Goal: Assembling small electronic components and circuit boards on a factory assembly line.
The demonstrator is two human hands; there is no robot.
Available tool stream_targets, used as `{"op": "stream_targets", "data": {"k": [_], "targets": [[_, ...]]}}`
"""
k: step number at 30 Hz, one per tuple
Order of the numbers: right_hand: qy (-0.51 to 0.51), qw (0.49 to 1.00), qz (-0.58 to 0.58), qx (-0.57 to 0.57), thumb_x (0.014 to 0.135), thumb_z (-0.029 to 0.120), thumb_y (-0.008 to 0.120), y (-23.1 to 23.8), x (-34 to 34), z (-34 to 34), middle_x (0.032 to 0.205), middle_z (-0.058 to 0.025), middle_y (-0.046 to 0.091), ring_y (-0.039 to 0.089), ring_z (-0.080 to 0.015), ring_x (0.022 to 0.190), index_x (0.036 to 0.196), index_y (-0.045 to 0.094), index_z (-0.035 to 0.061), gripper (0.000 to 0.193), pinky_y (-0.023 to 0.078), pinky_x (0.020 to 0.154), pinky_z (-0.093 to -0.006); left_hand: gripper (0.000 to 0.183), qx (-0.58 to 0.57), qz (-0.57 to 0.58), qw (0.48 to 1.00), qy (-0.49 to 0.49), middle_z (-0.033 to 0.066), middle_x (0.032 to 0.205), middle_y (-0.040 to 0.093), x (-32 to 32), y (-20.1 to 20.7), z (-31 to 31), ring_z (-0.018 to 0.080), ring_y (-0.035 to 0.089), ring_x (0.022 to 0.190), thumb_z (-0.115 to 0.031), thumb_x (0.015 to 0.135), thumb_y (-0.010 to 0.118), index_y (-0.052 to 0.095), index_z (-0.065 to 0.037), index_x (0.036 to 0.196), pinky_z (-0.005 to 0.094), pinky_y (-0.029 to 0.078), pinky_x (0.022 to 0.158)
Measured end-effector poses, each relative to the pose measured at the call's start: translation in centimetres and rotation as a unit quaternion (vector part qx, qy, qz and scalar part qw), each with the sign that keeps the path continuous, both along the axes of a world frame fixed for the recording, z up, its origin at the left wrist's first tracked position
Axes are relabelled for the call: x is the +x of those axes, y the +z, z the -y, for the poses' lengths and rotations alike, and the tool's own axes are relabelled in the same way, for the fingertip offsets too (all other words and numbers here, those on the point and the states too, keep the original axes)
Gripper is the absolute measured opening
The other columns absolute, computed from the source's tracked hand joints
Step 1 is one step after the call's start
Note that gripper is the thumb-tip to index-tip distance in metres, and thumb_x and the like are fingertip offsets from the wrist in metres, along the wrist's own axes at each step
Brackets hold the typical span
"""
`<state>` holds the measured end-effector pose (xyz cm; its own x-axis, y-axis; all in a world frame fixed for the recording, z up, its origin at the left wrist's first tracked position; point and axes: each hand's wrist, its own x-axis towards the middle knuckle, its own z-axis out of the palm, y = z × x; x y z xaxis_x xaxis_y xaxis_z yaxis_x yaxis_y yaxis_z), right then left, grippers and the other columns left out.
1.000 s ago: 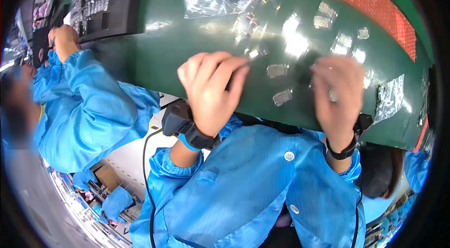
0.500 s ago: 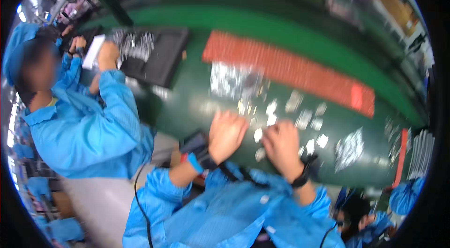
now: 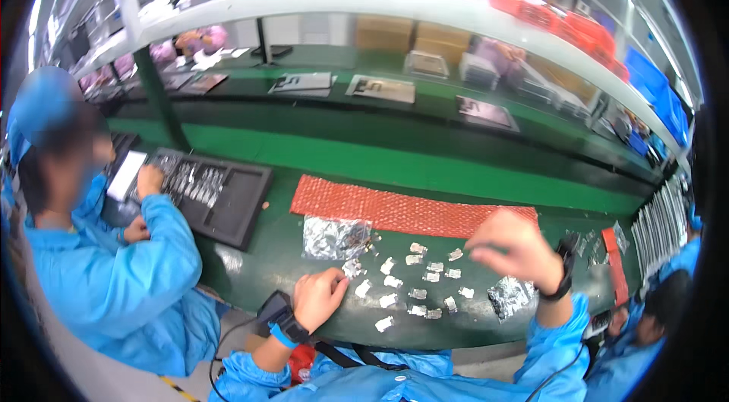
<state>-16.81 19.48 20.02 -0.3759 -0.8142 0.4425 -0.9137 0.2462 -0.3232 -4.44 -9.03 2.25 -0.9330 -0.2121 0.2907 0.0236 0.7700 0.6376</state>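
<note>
Small white-and-silver parts (image 3: 388,300) lie spread in loose rows on the green table, several of them between my two hands. My left hand (image 3: 319,298) rests on the tabletop left of them, its fingers curled together; whatever they may hold is hidden. Above the table on the right hovers my right hand (image 3: 516,249), fingers bent and apart from the thumb, with nothing visible in it. It overlaps the right part of a red bubble-wrap strip (image 3: 410,216). Below it lies a clear bag of small parts (image 3: 510,297). Another clear bag (image 3: 334,237) sits beside the strip's left part.
A co-worker in blue (image 3: 114,250) sits at my left, one hand at a black tray (image 3: 247,208) of small parts. On the right are a red strip (image 3: 616,265) and a row of upright thin panels (image 3: 659,227). A shelf (image 3: 342,110) with flat panels runs behind the table.
My view has tipped up, bringing the shelf into sight. My right hand has moved right and up from among the small parts; my left hand has drawn away to the left.
</note>
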Motion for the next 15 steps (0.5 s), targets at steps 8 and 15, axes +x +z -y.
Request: {"op": "stream_targets", "data": {"k": [8,15], "targets": [[-0.254,0.877,-0.381,-0.145,0.075,0.015,0.070,14.2,-14.6,-1.6,0.112,-0.0134,0.057,0.051,-0.0296,0.106,0.110,0.057,0.0058,0.039,0.040,0.092,-0.0379,0.013,0.052,-0.017,0.998,0.028,0.0084,0.059,0.061,0.9,-0.9,0.4,0.0280,0.061,0.055,-0.021,0.081,0.065,0.064,-0.008,0.077,0.0379,0.046,0.051],[-0.385,0.829,-0.398,0.077,0.058,0.042,0.080,19.1,-22.1,-2.4,0.138,-0.0134,0.040,0.029,-0.0325,0.132,0.132,0.045,0.0134,0.086,0.021,0.107,-0.0469,0.012,0.086,-0.036,0.994,0.058,0.0070,0.059,0.062,2.2,-2.0,1.3,0.0250,0.061,0.054,-0.019,0.081,0.065,0.065,-0.008,0.077,0.0366,0.046,0.052]]}}
